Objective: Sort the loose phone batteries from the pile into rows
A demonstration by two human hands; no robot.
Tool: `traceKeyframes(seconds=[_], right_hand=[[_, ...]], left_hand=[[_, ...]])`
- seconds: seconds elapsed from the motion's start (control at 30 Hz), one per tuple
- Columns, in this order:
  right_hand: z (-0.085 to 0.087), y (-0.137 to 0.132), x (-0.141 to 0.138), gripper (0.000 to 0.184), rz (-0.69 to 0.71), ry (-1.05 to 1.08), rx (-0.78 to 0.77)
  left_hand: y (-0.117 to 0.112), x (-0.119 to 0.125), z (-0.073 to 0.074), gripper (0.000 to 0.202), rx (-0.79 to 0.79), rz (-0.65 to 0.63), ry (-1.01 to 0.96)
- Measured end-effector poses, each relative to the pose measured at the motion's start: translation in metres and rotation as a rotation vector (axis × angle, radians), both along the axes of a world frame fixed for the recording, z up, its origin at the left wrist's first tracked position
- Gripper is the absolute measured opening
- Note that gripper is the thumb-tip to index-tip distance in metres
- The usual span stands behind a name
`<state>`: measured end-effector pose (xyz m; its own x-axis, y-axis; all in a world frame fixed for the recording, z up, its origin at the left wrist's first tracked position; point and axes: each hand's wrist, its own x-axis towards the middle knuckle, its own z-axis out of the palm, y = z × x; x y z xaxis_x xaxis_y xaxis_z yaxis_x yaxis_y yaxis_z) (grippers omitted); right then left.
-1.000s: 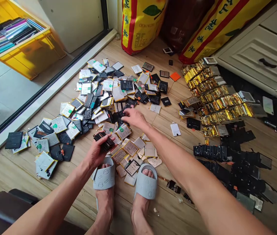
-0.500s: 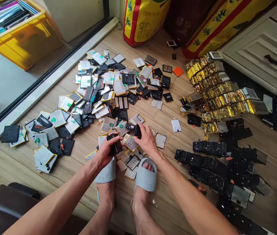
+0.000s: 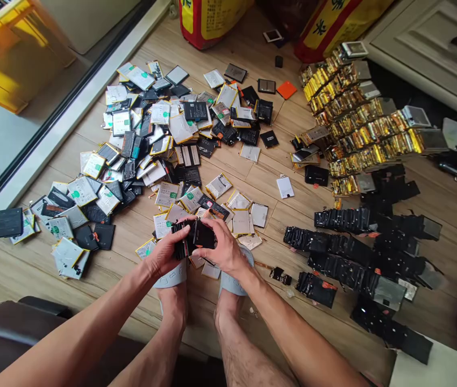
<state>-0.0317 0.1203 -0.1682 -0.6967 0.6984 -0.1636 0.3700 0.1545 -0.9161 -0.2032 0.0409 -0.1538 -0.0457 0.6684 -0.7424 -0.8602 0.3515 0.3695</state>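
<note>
Our left hand (image 3: pixel 163 253) and right hand (image 3: pixel 222 250) meet low in the middle of the wooden floor (image 3: pixel 277 185), just above our grey slippers (image 3: pixel 232 285). The left fingers curl, close together, around a stack of black phone batteries (image 3: pixel 180 240), gripping it from the side. The right thumb and fingers pinch a single black battery (image 3: pixel 204 235), its edge against that stack. The fingers of this hand sit slightly apart across its top. Directly ahead of our hands, a loose spread of phone batteries (image 3: pixel 159 140) in white, grey and black fans toward the floor's far edge, some overlapping, and its nearest pieces lie just beyond our fingertips. Along the floor's right side run rows of overlapping gold-edged batteries (image 3: pixel 368 129), with rows of black ones (image 3: pixel 343 220) nearer to us. Between those rows and the loose spread lies a white card (image 3: pixel 285 187). Toward the far edge stand a yellow-and-red woven sack (image 3: pixel 212 19) and a white cabinet (image 3: pixel 434 48), while a yellow crate (image 3: pixel 16 62) sits beyond the glass door's frame (image 3: pixel 79 102).
</note>
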Motion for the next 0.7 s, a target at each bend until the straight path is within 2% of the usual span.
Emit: traceKeyframes(seconds=[0.1, 0.2, 0.33, 0.43, 0.57, 0.7], right_hand=[[0.008, -0.011, -0.008, 0.07, -0.141, -0.07, -0.064], [0.01, -0.019, -0.015, 0.067, -0.213, -0.115, -0.101], [0.012, -0.019, -0.021, 0.058, -0.176, -0.145, -0.192], [0.018, -0.016, -0.025, 0.049, -0.123, -0.255, -0.189], [0.022, -0.011, -0.031, 0.025, -0.119, -0.354, -0.175], [0.013, 0.004, -0.021, 0.034, -0.189, -0.326, -0.343]], left_hand=[[0.002, 0.005, 0.006, 0.053, 0.105, -0.01, 0.095], [0.005, 0.007, 0.01, 0.058, 0.097, -0.025, 0.15], [0.005, 0.006, 0.005, 0.05, 0.021, -0.065, 0.21], [0.002, 0.005, -0.001, 0.045, -0.033, -0.051, 0.29], [-0.003, 0.002, -0.006, 0.043, -0.046, -0.055, 0.322], [-0.006, -0.008, -0.005, 0.04, -0.016, -0.003, 0.175]])
